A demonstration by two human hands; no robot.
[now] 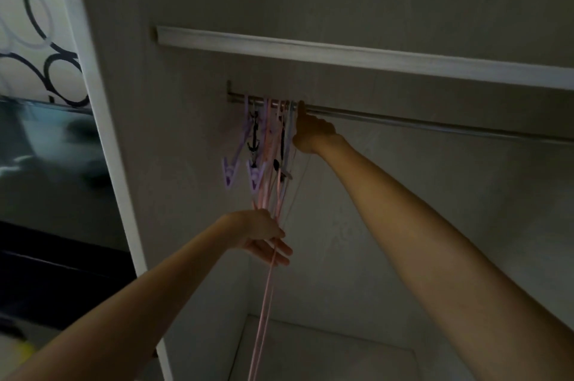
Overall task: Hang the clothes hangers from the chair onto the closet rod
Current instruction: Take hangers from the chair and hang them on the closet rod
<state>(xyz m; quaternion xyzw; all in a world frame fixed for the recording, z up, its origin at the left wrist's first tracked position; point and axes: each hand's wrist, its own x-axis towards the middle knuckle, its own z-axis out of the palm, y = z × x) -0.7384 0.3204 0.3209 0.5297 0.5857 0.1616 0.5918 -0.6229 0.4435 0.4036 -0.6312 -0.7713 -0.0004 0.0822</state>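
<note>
Plastic hangers (267, 144), light and springy, bunch on the rod (435, 124); right hand (313, 132) pinches a hook (best grip), left hand (264, 237) loosely steadies pink bars.

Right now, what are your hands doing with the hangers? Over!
Right hand up at the closet rod, by the hooks. Left hand steadying the pink hangers below. Nothing blocking the rod.

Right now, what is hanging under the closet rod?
A bunch of hangers, purple, pink and black, crowds the closet rod at its left end. The right hand covers the last hook; the remaining rod is bare.
</note>
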